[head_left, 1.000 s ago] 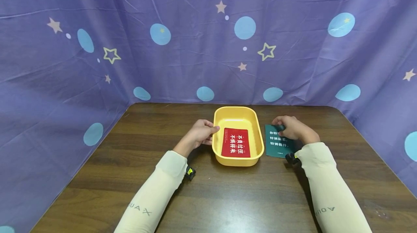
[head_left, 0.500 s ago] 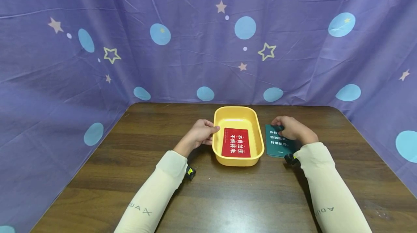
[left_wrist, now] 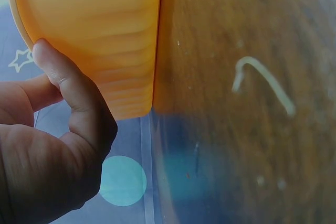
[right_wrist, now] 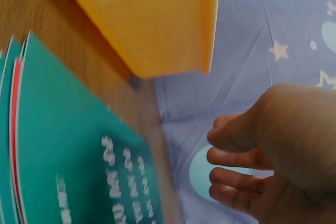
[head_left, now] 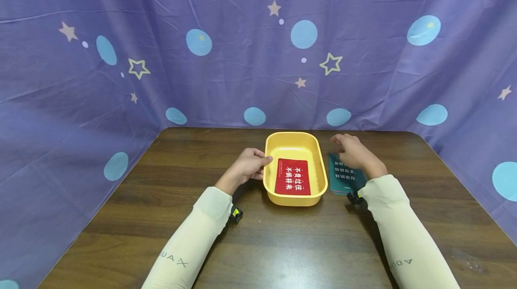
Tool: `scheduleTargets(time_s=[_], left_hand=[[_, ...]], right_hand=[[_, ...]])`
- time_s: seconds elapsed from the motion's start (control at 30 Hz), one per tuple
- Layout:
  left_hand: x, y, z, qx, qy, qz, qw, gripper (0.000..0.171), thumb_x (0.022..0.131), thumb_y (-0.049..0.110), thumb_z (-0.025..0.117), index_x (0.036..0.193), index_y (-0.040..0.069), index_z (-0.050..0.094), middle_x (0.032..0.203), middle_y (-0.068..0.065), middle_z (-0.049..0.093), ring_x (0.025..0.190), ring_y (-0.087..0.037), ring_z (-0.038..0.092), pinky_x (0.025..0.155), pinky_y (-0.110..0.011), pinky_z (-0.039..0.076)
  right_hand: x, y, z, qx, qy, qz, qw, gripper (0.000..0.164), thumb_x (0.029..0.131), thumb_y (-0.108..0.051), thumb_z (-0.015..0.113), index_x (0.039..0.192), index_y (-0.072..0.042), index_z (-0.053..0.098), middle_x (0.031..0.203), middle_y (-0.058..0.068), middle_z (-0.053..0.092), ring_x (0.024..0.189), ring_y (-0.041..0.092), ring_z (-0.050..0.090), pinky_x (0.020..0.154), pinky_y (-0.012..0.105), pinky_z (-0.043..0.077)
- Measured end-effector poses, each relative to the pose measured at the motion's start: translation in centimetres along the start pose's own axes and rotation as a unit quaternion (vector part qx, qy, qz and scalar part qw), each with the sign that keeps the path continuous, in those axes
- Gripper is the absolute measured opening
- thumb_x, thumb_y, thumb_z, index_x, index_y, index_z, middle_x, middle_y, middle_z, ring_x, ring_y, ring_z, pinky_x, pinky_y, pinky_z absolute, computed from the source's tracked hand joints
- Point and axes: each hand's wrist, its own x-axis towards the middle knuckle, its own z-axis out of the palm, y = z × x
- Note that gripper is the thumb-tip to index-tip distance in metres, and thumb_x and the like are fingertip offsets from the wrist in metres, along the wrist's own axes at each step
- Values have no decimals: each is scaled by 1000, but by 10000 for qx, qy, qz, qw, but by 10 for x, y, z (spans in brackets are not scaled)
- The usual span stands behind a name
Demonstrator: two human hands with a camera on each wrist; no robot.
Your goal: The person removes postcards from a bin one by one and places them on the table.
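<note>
Pinching the left rim of a yellow tray (head_left: 293, 152), just right of centre in the head view, with the narrow grip of the left hand (head_left: 246, 164). With a red card (head_left: 291, 177) lying flat toward the tray's lower end. Hovering with the right hand (head_left: 355, 152) over green cards (head_left: 341, 184) stacked on the tabletop (head_left: 258, 253), right of the tray, in a loose, empty grip with bent fingers.

Red card (head_left: 292, 177): "不负过往 不惧将来". Left sleeve (head_left: 194, 239): "UA X". Teal card (head_left: 341, 186) illegible.
</note>
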Motion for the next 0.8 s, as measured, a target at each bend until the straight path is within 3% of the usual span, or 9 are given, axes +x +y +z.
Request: scheduleTargets(time_s=[0.2, 0.53, 0.8], left_hand=[[1, 0, -1, 17, 16, -2, 10000, 28, 95, 16, 65, 109, -1, 48, 80, -13, 59, 50, -11, 54, 48, -26, 57], [1, -2, -1, -5, 36, 12, 10000, 28, 95, 16, 65, 109, -1, 49, 81, -15, 60, 51, -12, 56, 50, -27, 58], [0, -2, 0, -5, 23, 24, 10000, 28, 95, 17, 65, 109, -1, 49, 81, -14, 60, 51, -12, 56, 50, -28, 58]], right_hand=[[8, -18, 1, 23, 282, -182, 9994, 36, 98, -9, 56, 130, 5, 50, 120, 25, 55, 113, 39, 46, 98, 54, 38], [17, -56, 17, -19, 568, -661, 9962, 42, 99, -18, 58, 133, 4, 49, 121, 24, 53, 111, 36, 45, 93, 50, 43], [19, -82, 27, 132, 106, -742, 9971, 65, 95, -33, 64, 146, -6, 35, 142, 16, 41, 128, 32, 33, 104, 51, 39]])
